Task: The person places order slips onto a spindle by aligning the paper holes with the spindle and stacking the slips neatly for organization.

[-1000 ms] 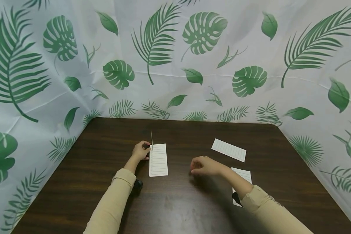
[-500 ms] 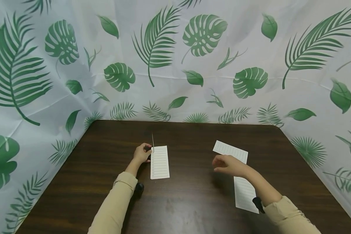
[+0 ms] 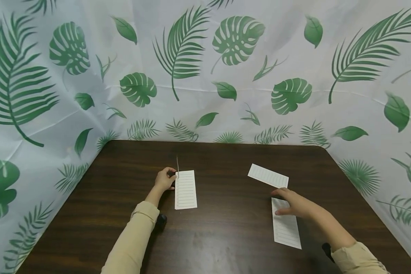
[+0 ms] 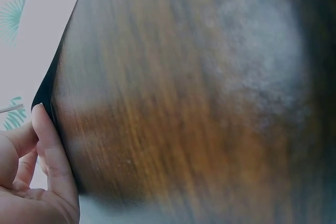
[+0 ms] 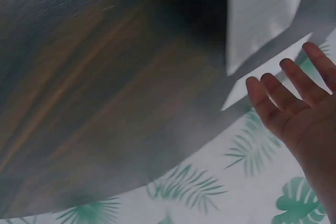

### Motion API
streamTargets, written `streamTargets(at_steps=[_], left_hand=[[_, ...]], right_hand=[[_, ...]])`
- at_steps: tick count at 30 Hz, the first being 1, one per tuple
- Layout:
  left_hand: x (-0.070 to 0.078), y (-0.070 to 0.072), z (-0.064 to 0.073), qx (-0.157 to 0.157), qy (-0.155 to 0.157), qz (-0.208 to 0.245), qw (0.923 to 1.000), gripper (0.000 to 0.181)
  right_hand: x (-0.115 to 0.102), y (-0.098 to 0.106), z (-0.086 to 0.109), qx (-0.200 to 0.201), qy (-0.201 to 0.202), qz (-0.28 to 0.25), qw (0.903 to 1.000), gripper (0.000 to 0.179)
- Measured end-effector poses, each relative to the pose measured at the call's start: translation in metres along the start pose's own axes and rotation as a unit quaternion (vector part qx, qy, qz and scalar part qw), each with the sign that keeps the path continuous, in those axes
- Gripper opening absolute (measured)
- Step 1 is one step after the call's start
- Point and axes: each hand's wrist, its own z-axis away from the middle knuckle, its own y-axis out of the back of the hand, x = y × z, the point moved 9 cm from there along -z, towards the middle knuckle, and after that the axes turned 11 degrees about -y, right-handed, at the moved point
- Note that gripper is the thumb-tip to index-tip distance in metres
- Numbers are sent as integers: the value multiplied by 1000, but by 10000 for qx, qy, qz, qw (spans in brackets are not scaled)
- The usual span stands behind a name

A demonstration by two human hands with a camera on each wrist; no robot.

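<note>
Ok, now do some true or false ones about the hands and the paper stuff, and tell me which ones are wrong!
1. Lined papers lie in three spots on the table. True.
2. The table is white. False: it is dark brown.
3. The right hand has its fingers spread. True.
4. The left hand is far from any paper. False: it is at the left paper.
5. The backdrop has green leaves. True.

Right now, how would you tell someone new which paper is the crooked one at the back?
Start at the dark brown table and look at its right half. There, find the far lined slip, just beyond the right hand. Unlike the near lined slip and the lined paper beside the left hand, its long sides run mostly sideways in the head view.
</note>
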Motion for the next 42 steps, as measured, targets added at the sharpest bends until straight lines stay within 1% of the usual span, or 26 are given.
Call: streamTargets(at_steps=[4, 7, 11, 15, 18, 22, 28, 31, 38, 42], left_hand=[[-2, 1, 0, -21, -74, 33, 10000, 24], [-7, 0, 1, -60, -61, 33, 10000, 24], [-14, 1, 6, -53, 19, 28, 10000, 24], [-13, 3, 9, -16, -42, 63, 10000, 24], [-11, 5, 9, 1, -90, 63, 9999, 24], [-6, 6, 8, 49, -149, 26, 9999, 24], [-5, 4, 4, -24, -143, 28, 9999, 25], [-4, 4, 2, 9, -135, 51, 9999, 25], [-2, 2, 3, -21, -128, -39, 9999, 25], [0, -1, 3, -52, -157, -48, 9999, 25]], right_hand=[[16, -6, 4, -266, -234, 5, 9994, 81], [26, -14, 5, -423, -409, 70, 9982, 90], [27, -22, 4, -283, -395, 519, 9975, 100], [23, -22, 1, -71, -367, 1023, 9941, 103], [19, -18, -1, 12, -258, 1220, 9922, 102], [15, -14, -3, 113, -53, 1276, 9918, 97], [19, -10, 0, 219, 44, 1195, 9926, 91], [20, -9, 1, 263, 93, 1130, 9932, 87], [22, -8, 0, 376, 330, 1125, 9924, 76], [26, -6, 1, 596, 321, 901, 9936, 67]])
